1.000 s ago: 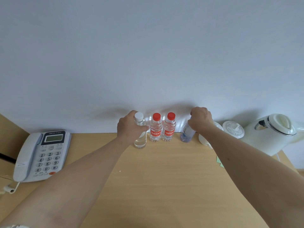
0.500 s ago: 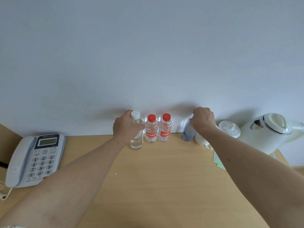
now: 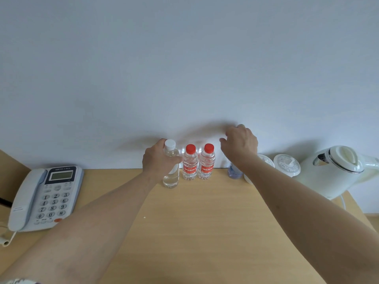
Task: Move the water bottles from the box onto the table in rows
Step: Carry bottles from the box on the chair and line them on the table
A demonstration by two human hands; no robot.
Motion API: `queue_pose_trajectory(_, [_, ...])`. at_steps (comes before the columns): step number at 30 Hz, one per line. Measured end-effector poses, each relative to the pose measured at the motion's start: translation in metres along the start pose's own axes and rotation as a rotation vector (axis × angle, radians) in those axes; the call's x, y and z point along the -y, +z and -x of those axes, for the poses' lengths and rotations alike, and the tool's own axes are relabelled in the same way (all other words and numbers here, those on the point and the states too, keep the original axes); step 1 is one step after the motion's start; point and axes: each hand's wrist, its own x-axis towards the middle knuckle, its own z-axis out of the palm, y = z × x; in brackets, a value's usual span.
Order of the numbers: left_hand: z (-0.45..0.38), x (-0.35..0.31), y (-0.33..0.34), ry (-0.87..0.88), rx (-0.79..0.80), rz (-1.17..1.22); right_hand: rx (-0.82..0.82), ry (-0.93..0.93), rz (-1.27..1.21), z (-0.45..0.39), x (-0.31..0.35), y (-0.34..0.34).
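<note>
A clear bottle with a white cap [image 3: 171,177] stands on the wooden table [image 3: 196,218] at the left end of a row by the wall, and my left hand [image 3: 159,159] grips its side. Two small bottles with red caps and red labels [image 3: 190,165] [image 3: 207,163] stand right beside it. Farther right a bluish bottle [image 3: 233,173] stands on the table, mostly hidden behind my right wrist. My right hand [image 3: 241,143] hovers above it with fingers spread, holding nothing. No box is in view.
A white desk phone [image 3: 44,196] lies at the table's left. On the right stand a white cup [image 3: 264,160], a lidded cup [image 3: 286,163] and a white electric kettle [image 3: 336,171]. A plain wall runs behind the row.
My right hand has let go of the bluish bottle, lifted and opened its fingers. My left hand still holds the white-capped bottle in the same spot.
</note>
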Motion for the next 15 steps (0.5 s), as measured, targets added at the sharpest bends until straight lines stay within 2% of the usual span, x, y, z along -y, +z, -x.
queue_pose_trajectory(10, [0.013,0.004,-0.018,-0.025,-0.044,0.042,0.029,-0.136,-0.293,0.011,0.038,0.015])
queue_pose_trajectory(15, [0.005,-0.002,-0.024,-0.011,0.088,-0.037,0.036,-0.174,-0.347,0.015,0.043,0.013])
